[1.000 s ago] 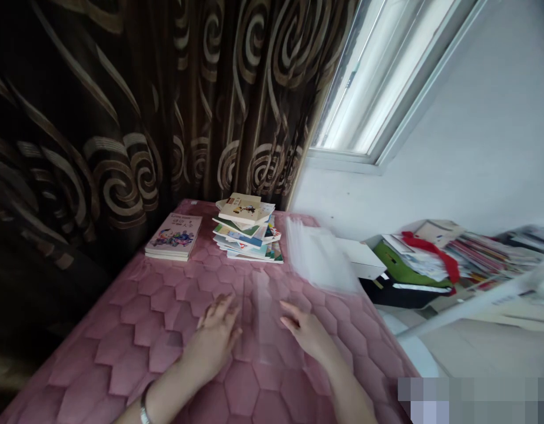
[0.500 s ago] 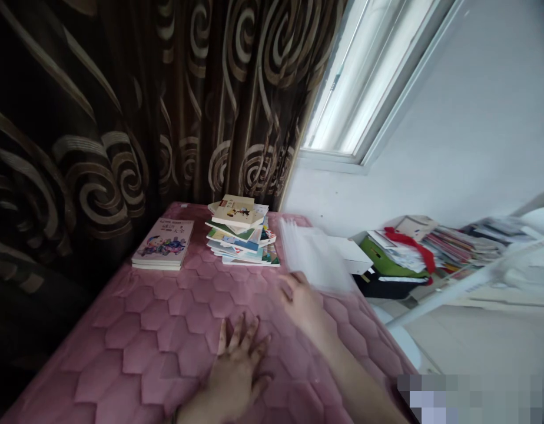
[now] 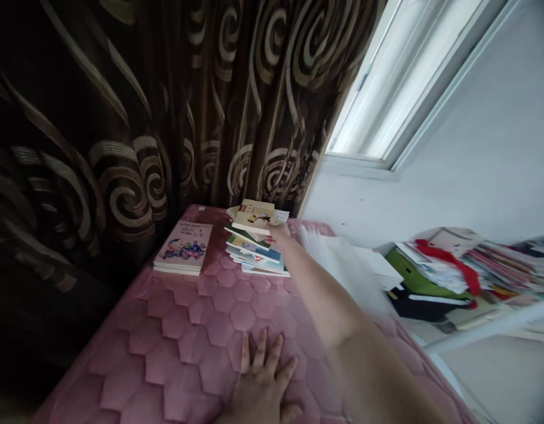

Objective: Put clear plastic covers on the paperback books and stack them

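Observation:
My left hand (image 3: 265, 377) lies flat on a pink plastic-covered surface (image 3: 166, 359) with a hexagon pattern, its fingers spread. It holds nothing. My right arm stretches forward, and my right hand (image 3: 279, 233) is at the right edge of a stack of books. Its fingers close on the right side of the cream book (image 3: 251, 217) on top; the fingertips are partly hidden. Beneath that book, several thinner books (image 3: 256, 259) lie unevenly stacked. Left of the stack sits a small pile of books (image 3: 182, 248) with a cartoon cover.
Translucent plastic sheets or sleeves (image 3: 331, 262) lie along the right side, partly behind my right arm. Beyond them are a white box (image 3: 378, 268), a green folder (image 3: 413, 274) and piles of papers (image 3: 501, 259). A dark patterned curtain (image 3: 201, 106) hangs behind, beside a window (image 3: 387, 76).
My right hand has moved forward from beside the plastic sheets to the book stack and taken hold of the top book's edge. My left hand stays flat. The view has shifted slightly left.

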Available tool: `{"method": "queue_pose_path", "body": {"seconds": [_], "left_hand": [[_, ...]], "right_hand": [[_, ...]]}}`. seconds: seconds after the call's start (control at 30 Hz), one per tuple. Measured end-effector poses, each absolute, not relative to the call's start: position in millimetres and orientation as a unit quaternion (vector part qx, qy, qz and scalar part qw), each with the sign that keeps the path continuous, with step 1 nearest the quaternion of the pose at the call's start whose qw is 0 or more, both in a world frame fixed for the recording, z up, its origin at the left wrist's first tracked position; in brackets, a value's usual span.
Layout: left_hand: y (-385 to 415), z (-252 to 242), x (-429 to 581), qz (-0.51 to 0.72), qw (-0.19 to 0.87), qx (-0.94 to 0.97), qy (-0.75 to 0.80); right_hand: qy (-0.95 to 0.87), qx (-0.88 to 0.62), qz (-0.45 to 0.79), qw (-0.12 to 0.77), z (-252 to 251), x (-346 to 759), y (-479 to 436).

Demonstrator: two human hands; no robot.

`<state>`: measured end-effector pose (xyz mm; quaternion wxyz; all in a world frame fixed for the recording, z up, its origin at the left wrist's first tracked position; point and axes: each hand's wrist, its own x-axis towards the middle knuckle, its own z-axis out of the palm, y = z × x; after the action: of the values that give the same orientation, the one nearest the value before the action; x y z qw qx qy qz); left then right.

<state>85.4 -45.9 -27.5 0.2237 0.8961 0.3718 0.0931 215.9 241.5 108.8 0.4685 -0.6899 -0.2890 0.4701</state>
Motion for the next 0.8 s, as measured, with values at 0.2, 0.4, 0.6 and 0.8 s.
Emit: {"method": "queue_pose_path", "body": {"seconds": [0.2, 0.4, 0.6, 0.8], "left_hand": [[-43, -22, 84, 0.084, 0.224, 0.899, 0.366], [-49, -19, 84, 0.089, 0.221, 0.894, 0.380], [-53, -15, 86, 0.106, 0.203, 0.888, 0.399], [-52, -4, 85, 0.087, 0.207, 0.892, 0.393]], "right_hand": [[-0.290, -0.652, 0.528, 0.460, 128, 218, 242], [-0.305, -0.589, 0.621, 0.419, 114, 217, 198], [-0.319, -0.564, 0.607, 0.460, 102, 203, 175], [-0.347, -0.516, 0.600, 0.504, 89, 232, 92]]}}
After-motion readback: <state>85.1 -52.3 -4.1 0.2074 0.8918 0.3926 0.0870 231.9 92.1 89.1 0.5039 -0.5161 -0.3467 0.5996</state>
